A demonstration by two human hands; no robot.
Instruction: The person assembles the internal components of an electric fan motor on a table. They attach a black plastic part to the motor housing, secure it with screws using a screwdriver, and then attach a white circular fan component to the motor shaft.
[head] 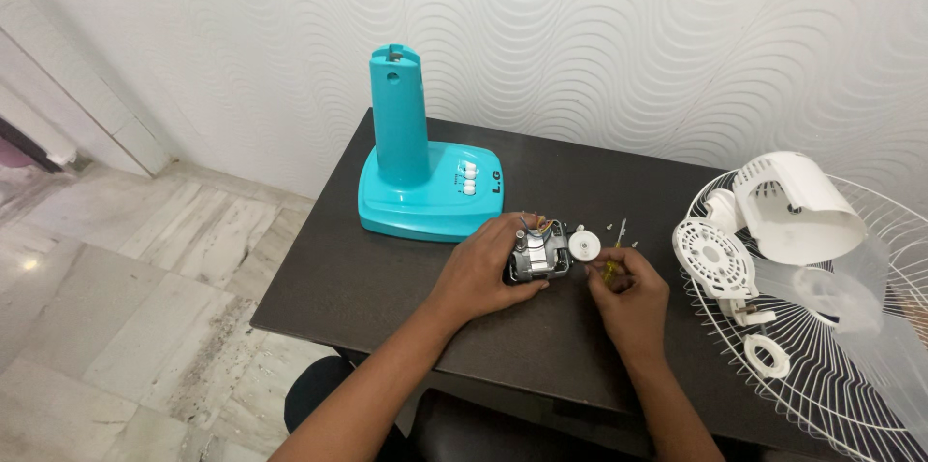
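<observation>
Motor (537, 254): we grip it firmly in our left hand (483, 269), just before the teal fan base (430, 193); beside it, our right hand (628, 293) pinches a screwdriver (615, 254).

Dark bench (367, 278) against the wall.
On it: turquoise fan base (425, 187), small motor (537, 254), loose screws (611, 227), white housings (793, 206), wire guard (851, 375).

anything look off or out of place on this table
Nothing is spilled or broken. The wire fan guard hangs over the table's right edge with white housing parts piled on it. The left hand grips the bare motor; the right hand holds a screwdriver.
</observation>
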